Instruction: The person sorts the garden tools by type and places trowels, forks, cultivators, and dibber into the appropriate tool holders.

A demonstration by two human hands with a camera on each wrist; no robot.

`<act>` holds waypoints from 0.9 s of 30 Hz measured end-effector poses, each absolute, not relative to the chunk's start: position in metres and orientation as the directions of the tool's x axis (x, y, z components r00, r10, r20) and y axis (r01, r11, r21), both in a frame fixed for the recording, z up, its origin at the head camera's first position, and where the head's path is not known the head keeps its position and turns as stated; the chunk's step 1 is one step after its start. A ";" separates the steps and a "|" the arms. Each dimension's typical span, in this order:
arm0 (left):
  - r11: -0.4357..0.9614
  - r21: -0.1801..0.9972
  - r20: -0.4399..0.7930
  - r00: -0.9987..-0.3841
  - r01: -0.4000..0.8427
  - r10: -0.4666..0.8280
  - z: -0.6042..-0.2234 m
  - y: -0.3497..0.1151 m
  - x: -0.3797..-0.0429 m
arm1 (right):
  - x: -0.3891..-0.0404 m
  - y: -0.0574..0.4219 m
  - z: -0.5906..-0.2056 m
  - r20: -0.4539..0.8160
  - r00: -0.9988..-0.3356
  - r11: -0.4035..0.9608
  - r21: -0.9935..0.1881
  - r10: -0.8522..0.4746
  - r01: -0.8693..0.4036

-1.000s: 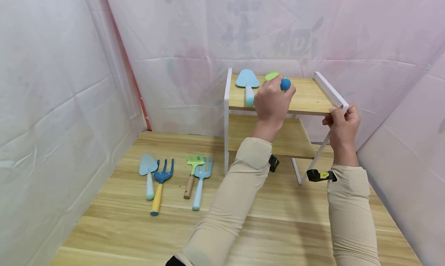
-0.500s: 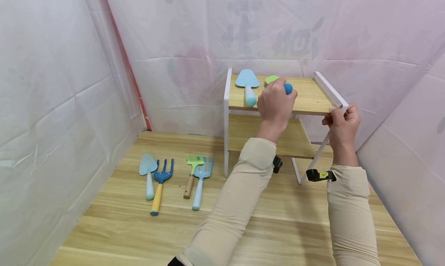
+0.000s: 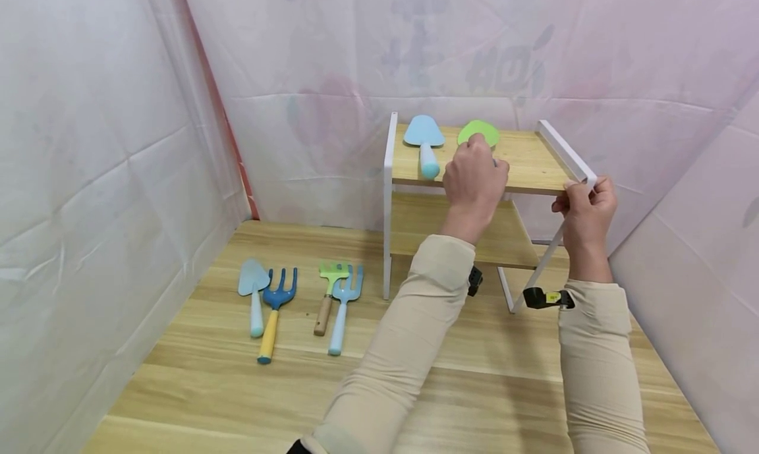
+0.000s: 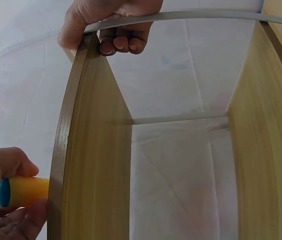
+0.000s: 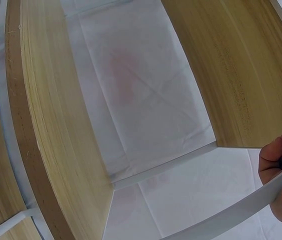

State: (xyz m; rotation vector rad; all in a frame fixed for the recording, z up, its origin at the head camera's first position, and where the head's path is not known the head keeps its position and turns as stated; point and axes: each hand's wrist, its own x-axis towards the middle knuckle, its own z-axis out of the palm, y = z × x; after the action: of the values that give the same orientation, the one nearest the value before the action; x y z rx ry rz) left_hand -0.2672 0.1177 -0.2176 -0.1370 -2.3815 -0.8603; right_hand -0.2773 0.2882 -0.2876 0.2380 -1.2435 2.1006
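My left hand (image 3: 476, 180) is over the top board of a two-tier shelf (image 3: 528, 161), its fingers and thumb around the handle of a trowel. The trowel's green blade (image 3: 477, 133) lies toward the back of the board. In the left wrist view, its yellow handle (image 4: 28, 191) with a blue end shows between thumb and fingers at the board's front edge. To the left on the same board lies a light blue trowel (image 3: 423, 132). My right hand (image 3: 586, 213) grips the front right corner of the shelf frame, thumb above and fingers curled beneath.
On the table left of the shelf lie a small blue trowel (image 3: 253, 279), a blue fork with a yellow handle (image 3: 279, 296), a green rake with a wooden handle (image 3: 333, 276) and a light blue fork (image 3: 346, 294). The lower board (image 3: 456, 230) sits beneath. White sheeting (image 3: 296, 164) stands behind.
My left hand has shifted slightly right and toward me, turning the handle down to the board. More of the green blade shows, and the blue handle end has dropped behind the hand.
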 end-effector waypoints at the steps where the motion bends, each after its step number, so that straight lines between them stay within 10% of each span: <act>1: 0.784 0.552 0.567 -0.817 0.284 -0.104 -0.218 0.118 -0.268 | -0.277 0.288 -0.287 0.469 -0.756 -0.318 -0.708 0.458 -0.631; 27: 0.877 0.436 0.586 -0.804 0.202 -0.106 -0.231 0.131 -0.266 | -0.276 0.289 -0.287 0.456 -0.762 -0.315 -0.718 0.460 -0.620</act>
State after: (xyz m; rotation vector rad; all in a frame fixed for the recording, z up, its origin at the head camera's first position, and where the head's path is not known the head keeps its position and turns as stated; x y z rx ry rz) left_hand -0.2659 0.1306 -0.2306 -0.0690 -2.4196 -0.6502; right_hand -0.2764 0.2894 -0.2875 0.2182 -1.2526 2.1049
